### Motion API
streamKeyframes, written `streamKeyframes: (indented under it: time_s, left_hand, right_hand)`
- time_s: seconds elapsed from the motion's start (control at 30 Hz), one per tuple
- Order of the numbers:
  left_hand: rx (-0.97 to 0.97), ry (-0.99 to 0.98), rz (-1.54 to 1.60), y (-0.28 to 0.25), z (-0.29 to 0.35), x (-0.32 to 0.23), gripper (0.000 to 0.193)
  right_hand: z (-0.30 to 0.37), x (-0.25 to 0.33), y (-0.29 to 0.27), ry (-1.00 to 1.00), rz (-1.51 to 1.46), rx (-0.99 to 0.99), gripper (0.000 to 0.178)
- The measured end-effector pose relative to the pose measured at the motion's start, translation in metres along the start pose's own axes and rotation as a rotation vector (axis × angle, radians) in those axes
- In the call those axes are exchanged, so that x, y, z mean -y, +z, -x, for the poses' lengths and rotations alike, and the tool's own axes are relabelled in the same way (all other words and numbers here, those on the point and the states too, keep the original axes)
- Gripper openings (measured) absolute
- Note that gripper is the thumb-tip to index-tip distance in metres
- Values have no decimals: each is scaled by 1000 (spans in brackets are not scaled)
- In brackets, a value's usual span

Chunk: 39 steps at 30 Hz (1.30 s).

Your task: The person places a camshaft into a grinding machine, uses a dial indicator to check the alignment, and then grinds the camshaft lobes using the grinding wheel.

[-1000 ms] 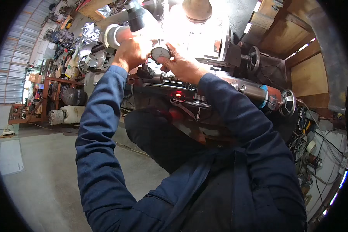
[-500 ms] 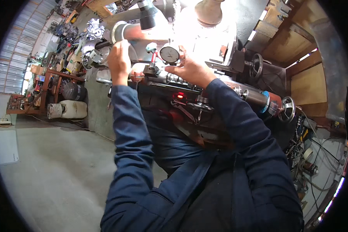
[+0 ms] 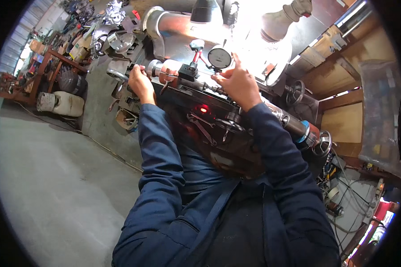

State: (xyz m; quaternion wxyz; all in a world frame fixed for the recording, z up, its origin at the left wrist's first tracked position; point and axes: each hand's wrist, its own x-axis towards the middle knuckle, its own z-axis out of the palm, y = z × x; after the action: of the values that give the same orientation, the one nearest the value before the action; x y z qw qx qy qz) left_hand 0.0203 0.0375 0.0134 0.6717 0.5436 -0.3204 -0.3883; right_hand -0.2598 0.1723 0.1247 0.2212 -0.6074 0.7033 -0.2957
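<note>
A dial gauge [image 3: 219, 58] with a round white face stands over a long metal shaft [image 3: 196, 84]. A jointed stand with a red arm [image 3: 196, 55] rises from a black block base [image 3: 188, 72] to its left. My right hand [image 3: 241, 84] is beside the gauge, fingers apart, index finger raised at its rim and thumb stretched below it. My left hand [image 3: 141, 85] is at the shaft's left end, near a silver collar [image 3: 155, 67] and a copper-coloured clamp [image 3: 168, 76]. Its fingers are curled together; what they grip is hidden.
Handwheels [image 3: 117, 74] [image 3: 326, 143] sit at both ends of the machine. Wrenches [image 3: 202, 129] lie below a glowing red lamp [image 3: 203, 109]. A dark lamp head [image 3: 205, 11] hangs above. A wooden partition [image 3: 343, 122] stands right; parts and a tank [image 3: 69, 103] are left.
My left hand has come down from the large round housing to the shaft's end. My right hand's fingers have loosened from around the gauge. The whole view has shifted.
</note>
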Motion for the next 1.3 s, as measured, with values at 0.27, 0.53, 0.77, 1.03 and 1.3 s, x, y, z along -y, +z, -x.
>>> streamKeyframes:
  time_s: [0.27, 0.53, 0.77, 1.03, 1.3]
  left_hand:
    - [41, 233, -87, 13, 14, -23, 31]
    - [316, 100, -22, 9, 15, -21, 31]
    - [153, -35, 94, 28, 24, -8, 31]
    - [212, -106, 107, 17, 9, 13, 37]
    - [-78, 187, -169, 23, 45, -7, 35]
  right_hand:
    - [126, -79, -160, -1, -184, -508, 29]
    - [251, -245, -217, 156, 280, -447, 26]
    - [238, -329, -208, 338, -668, -547, 23]
    - [277, -272, -261, 394, 60, 45, 19]
    - [228, -308, -232, 554, -635, -406, 14]
